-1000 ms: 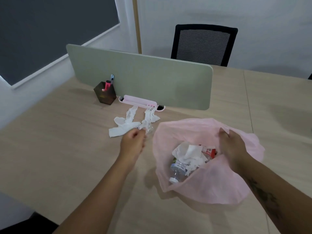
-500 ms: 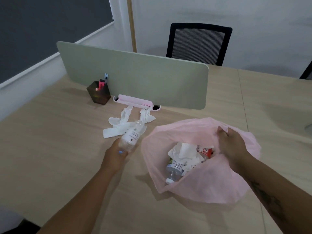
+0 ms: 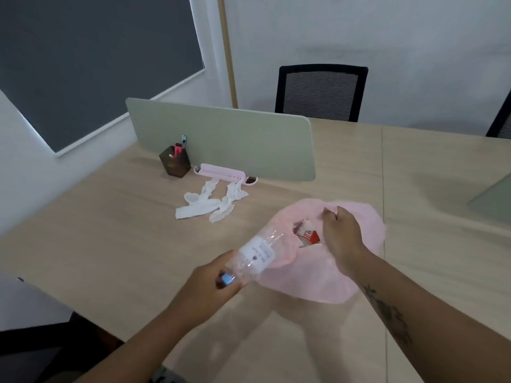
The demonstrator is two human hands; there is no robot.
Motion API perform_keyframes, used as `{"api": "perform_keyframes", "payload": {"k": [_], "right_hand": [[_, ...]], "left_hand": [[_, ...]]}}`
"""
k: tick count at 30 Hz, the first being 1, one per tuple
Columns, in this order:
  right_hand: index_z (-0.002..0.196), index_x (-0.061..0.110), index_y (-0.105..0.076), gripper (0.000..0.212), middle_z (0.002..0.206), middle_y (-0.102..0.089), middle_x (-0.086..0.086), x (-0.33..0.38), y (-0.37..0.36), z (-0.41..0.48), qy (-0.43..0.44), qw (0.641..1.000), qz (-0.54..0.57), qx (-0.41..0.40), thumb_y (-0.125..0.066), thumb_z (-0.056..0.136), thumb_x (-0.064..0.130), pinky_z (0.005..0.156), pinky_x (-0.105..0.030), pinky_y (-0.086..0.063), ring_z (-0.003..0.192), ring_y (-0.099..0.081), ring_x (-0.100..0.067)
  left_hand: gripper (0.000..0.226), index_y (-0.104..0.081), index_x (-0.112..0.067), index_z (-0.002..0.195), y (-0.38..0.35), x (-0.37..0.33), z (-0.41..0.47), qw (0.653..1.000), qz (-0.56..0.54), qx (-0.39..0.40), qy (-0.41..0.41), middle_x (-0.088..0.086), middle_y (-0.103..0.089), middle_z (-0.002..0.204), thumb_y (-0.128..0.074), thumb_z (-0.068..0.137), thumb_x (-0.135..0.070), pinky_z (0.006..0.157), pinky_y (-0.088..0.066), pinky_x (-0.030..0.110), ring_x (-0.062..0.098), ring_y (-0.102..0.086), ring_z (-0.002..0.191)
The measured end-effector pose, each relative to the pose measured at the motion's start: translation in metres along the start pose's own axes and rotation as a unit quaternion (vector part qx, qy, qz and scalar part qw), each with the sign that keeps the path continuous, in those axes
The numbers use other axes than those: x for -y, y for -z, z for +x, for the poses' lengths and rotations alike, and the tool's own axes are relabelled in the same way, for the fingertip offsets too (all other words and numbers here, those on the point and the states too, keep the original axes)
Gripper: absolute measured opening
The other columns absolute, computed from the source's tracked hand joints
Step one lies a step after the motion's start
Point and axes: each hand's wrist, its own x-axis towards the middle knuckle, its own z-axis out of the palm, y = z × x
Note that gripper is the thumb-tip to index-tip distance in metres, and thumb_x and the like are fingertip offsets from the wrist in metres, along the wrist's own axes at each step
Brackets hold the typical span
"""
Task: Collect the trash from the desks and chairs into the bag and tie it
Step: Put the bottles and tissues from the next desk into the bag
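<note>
A pink trash bag (image 3: pixel 318 280) lies open on the wooden desk (image 3: pixel 96 244). Inside it I see a red and white wrapper (image 3: pixel 308 234). My right hand (image 3: pixel 341 236) pinches the bag's far rim and holds the mouth open. My left hand (image 3: pixel 213 288) grips a clear plastic bottle (image 3: pixel 258 254) by its blue-capped end; the bottle's base points into the bag's mouth. Crumpled white tissues (image 3: pixel 208 207) lie on the desk to the left of the bag, apart from both hands.
A green divider panel (image 3: pixel 221 136) stands across the desk behind the tissues. A dark pen holder (image 3: pixel 174 161) and a pink tray (image 3: pixel 221 172) sit at its foot. A black mesh chair (image 3: pixel 320 92) stands beyond the desk; another chair edge (image 3: pixel 500 120) shows at right.
My left hand picked the bottle up from beside the tissues and carried it right, to the bag's mouth. My right hand kept its hold on the bag's rim.
</note>
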Motion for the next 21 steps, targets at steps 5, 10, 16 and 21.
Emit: {"api": "perform_keyframes", "payload": {"k": [5, 10, 16, 21], "right_hand": [[0.088, 0.018, -0.064, 0.027, 0.081, -0.061, -0.002, -0.010, 0.035, -0.023, 0.013, 0.999, 0.004, 0.039, -0.038, 0.096, 0.024, 0.063, -0.029, -0.044, 0.070, -0.054, -0.021], [0.097, 0.014, -0.065, 0.030, 0.089, -0.065, -0.006, -0.007, 0.068, -0.024, 0.009, 1.000, 0.019, 0.006, -0.035, 0.094, 0.022, 0.068, -0.031, -0.045, 0.076, -0.055, -0.024], [0.104, 0.004, -0.058, 0.030, 0.085, -0.054, -0.006, -0.004, 0.089, -0.023, -0.010, 0.999, 0.040, 0.015, -0.037, 0.095, 0.022, 0.061, -0.028, -0.038, 0.068, -0.046, -0.021], [0.082, 0.015, -0.055, 0.018, 0.064, -0.050, 0.001, 0.011, 0.082, -0.038, 0.023, 0.995, 0.035, 0.093, -0.041, 0.090, 0.023, 0.048, -0.022, -0.033, 0.050, -0.042, -0.015]], "left_hand": [[0.062, -0.041, -0.042, 0.146, -0.061, -0.041, 0.048, 0.998, -0.041, 0.051, 0.010, -0.016, -0.062, 0.130, -0.067, 0.090, -0.031, 0.092, -0.051, 0.025, 0.002, -0.063, 0.106], [0.061, -0.041, -0.037, 0.148, -0.072, -0.064, 0.043, 0.995, -0.090, 0.031, 0.039, -0.010, -0.061, 0.131, -0.066, 0.093, -0.030, 0.081, -0.051, 0.012, -0.002, -0.064, 0.102], [0.052, -0.053, -0.037, 0.140, -0.035, -0.066, -0.002, 0.985, -0.145, 0.079, 0.058, -0.001, -0.074, 0.099, -0.069, 0.091, -0.036, 0.073, -0.055, 0.025, 0.010, -0.067, 0.076], [0.048, -0.054, -0.036, 0.138, -0.061, -0.078, -0.013, 0.982, -0.124, 0.124, 0.073, -0.006, -0.072, 0.092, -0.068, 0.091, -0.035, 0.072, -0.055, 0.023, 0.008, -0.066, 0.072]]}}
